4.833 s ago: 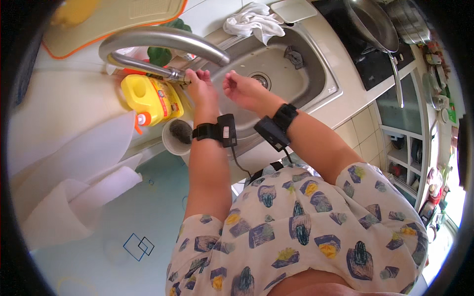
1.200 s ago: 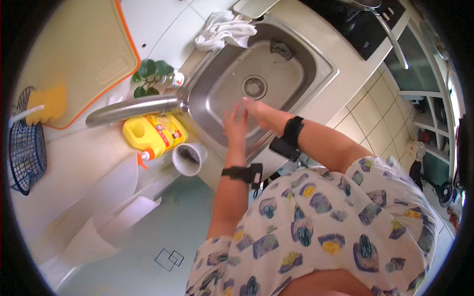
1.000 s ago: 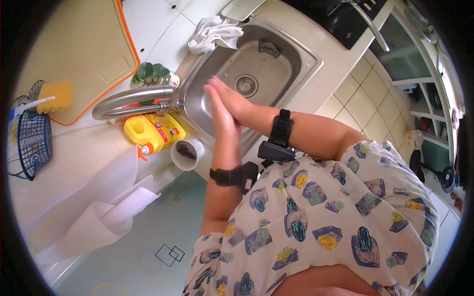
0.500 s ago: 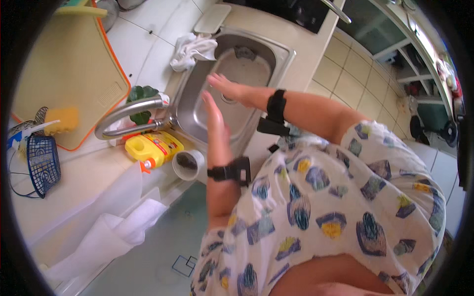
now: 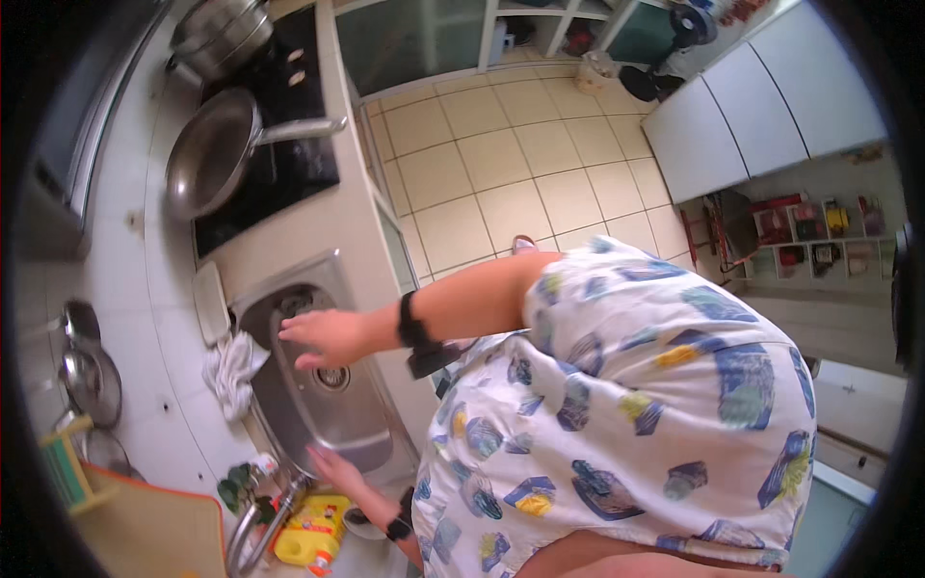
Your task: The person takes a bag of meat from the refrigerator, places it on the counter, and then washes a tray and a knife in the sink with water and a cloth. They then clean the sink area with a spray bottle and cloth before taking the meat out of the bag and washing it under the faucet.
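Note:
My right hand (image 5: 330, 336) is over the far part of the steel sink (image 5: 366, 422), fingers stretched out and holding nothing. Nearer the tap, my left hand (image 5: 337, 471) hangs over the sink's near end, also empty, with its fingers extended. Beneath them the basin holds a round drain (image 5: 332, 379), and a dark thing I cannot make out (image 5: 296, 301) lies at its far end. A white cloth (image 5: 231, 376) is draped over the left rim. Close to my left hand stand the curved metal tap (image 5: 248, 539), a yellow jug-shaped bottle (image 5: 313, 530) and a pale cup (image 5: 360, 523).
Beyond the sink, a frying pan (image 5: 214, 154) and a steel pot (image 5: 224, 39) stand on a black hob (image 5: 289, 193). A cutting board (image 5: 159, 520) with an orange edge leans at lower left. Green leaves (image 5: 236, 486) grow by the tap. Tiled floor (image 5: 520, 144) extends to the right.
The view has swung to the right, bringing the hob and more floor into sight. My hands, close together with palms facing before, are now apart.

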Demonstrator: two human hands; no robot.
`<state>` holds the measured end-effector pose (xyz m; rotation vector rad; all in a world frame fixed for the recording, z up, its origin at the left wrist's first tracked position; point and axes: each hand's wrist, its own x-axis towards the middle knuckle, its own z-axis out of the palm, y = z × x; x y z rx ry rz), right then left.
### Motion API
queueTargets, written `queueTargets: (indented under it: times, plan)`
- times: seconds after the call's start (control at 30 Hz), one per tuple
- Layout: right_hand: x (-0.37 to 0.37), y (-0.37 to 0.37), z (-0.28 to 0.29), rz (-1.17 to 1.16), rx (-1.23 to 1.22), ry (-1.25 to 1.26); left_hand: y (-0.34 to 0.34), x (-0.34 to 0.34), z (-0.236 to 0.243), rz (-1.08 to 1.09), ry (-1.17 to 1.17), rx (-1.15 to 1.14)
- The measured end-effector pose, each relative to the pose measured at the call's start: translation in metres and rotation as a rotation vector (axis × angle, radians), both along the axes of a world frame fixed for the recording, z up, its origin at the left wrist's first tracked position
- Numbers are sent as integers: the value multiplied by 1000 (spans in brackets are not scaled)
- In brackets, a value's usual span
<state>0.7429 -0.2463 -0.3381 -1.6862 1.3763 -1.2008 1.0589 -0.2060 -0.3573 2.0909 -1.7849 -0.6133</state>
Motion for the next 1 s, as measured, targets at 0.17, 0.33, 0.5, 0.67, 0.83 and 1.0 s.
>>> queueTargets:
  times: [0.17,0.33,0.5,0.67,0.83,1.0]
  plan:
    - [-168,76,-74,-398,373,151,0,-21,15,-118,-263,-44]
    - [-256,207,-142,-506,923,578,-47,-128,19,-259,-520,-79]
    - [-296,318,-152,-924,820,288,-122,-215,-47,-710,-14,-165]
    - [-335,401,-132,-1188,490,106,-124,-356,12,-1190,-601,584]
    - [-350,446,53,-1286,29,-246,-189,-428,63,-1170,398,354]
    - [-317,442,79,-527,-630,-1011,-244,-434,79,-833,826,754]
